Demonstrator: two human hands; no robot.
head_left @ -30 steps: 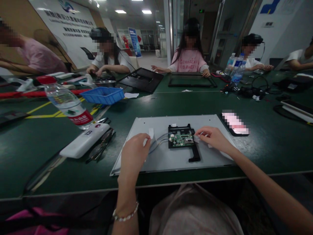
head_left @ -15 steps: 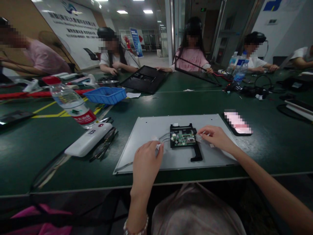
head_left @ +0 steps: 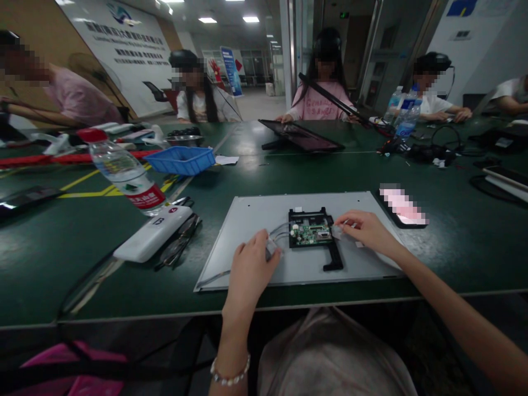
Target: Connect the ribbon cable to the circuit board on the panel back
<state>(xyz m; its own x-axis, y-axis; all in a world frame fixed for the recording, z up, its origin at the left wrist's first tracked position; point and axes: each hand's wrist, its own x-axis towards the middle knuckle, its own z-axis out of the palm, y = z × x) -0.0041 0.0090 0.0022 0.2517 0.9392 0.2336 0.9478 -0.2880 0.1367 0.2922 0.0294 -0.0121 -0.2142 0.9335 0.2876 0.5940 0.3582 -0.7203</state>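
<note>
A flat grey metal panel [head_left: 235,220] lies before me on the table. On it sits a black bracket [head_left: 333,257] carrying a green circuit board [head_left: 305,234], with thin grey cables [head_left: 282,233] running out to the left. My left hand [head_left: 252,263] is over the panel beside these cables, thumb and forefinger closed around a whitish piece of tape [head_left: 272,248]. At the bracket's right edge, my right hand [head_left: 365,232] pinches a small pale strip [head_left: 338,232], partly hidden by the fingers.
Right of the panel lies a phone [head_left: 402,206]. To its left are a white power bank [head_left: 152,235], eyeglasses [head_left: 178,243] and a tilted water bottle [head_left: 126,176]. Farther back stand a blue tray [head_left: 181,160] and a dark screen part [head_left: 305,136], handled by a person opposite.
My left hand has moved right along the cables with the whitish tape and lowered it toward the panel. My right hand stays at the bracket's edge. Opposite, a person has lifted a black frame.
</note>
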